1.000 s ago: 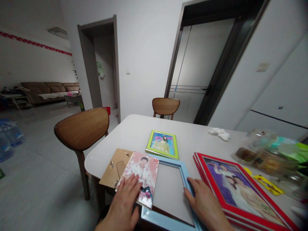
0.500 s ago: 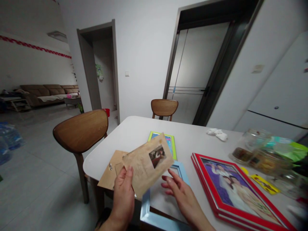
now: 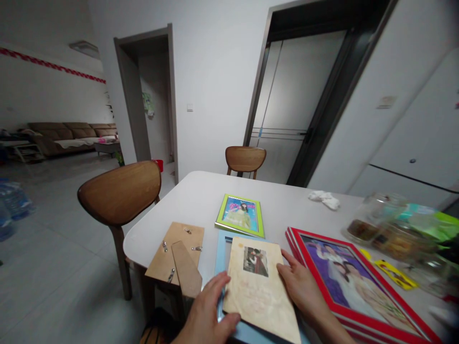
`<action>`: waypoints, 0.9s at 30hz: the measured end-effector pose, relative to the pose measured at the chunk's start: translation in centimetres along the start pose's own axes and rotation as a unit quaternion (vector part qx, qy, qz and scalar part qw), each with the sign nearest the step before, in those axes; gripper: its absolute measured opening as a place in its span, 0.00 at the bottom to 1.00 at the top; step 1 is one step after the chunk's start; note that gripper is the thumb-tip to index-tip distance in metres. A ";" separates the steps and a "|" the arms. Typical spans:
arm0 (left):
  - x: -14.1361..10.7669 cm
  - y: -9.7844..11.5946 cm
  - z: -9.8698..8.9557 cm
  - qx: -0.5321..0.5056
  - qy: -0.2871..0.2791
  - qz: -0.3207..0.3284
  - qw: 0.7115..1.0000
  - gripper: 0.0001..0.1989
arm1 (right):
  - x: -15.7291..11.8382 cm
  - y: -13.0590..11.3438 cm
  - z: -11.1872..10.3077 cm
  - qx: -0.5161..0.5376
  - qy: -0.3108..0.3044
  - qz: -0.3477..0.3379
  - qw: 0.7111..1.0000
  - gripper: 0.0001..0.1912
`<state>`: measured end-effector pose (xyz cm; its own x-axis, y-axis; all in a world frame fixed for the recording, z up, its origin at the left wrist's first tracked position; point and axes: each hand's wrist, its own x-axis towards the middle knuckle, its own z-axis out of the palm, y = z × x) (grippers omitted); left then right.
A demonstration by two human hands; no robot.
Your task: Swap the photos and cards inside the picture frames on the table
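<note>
A beige printed photo sheet (image 3: 256, 301), with a small picture near its top, lies over the light blue picture frame (image 3: 221, 248), covering most of it. My right hand (image 3: 304, 289) grips the sheet's right edge, thumb on top. On the other side, my left hand (image 3: 210, 313) rests with fingers and thumb apart, touching the sheet's left edge and lower corner. Left of the frame lies a brown backing board (image 3: 167, 253) with metal clips and a stand leg (image 3: 186, 270). Just beyond the blue frame is a green picture frame (image 3: 239, 214) holding a portrait.
Stacked red picture frames (image 3: 322, 306) lie on the right of the white table (image 3: 283, 200). Glass jars (image 3: 398, 239), a yellow packet (image 3: 394, 274) and crumpled tissue (image 3: 324, 199) sit farther right. Wooden chairs (image 3: 122, 191) (image 3: 245, 158) stand at the left and far sides.
The sheet has come down from my raised left hand onto the blue frame and turned upright. My right hand has taken its right edge; my left hand has loosened. The backing board is uncovered.
</note>
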<state>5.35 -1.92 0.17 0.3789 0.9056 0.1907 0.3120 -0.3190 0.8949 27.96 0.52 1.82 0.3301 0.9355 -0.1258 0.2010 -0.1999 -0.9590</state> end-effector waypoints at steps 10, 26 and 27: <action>0.0 -0.5 0.2 0.203 -0.126 0.117 0.964 0.28 | 0.4 -0.6 1.8 -0.421 0.057 -0.172 0.889 0.21; -1.3 -3.2 -8.2 0.359 0.030 0.016 0.933 0.33 | -1.9 -2.7 6.0 -0.397 -0.028 -0.279 0.874 0.19; -1.2 -4.0 -9.2 0.378 0.051 -0.012 0.924 0.32 | -2.5 -3.3 7.5 -0.381 -0.060 -0.290 0.876 0.19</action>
<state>-4.39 0.84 0.08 0.2919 0.9244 0.2454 0.8539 -0.3674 0.3686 19.52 1.03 3.39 -0.1219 0.9589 0.2561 0.8754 0.2255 -0.4276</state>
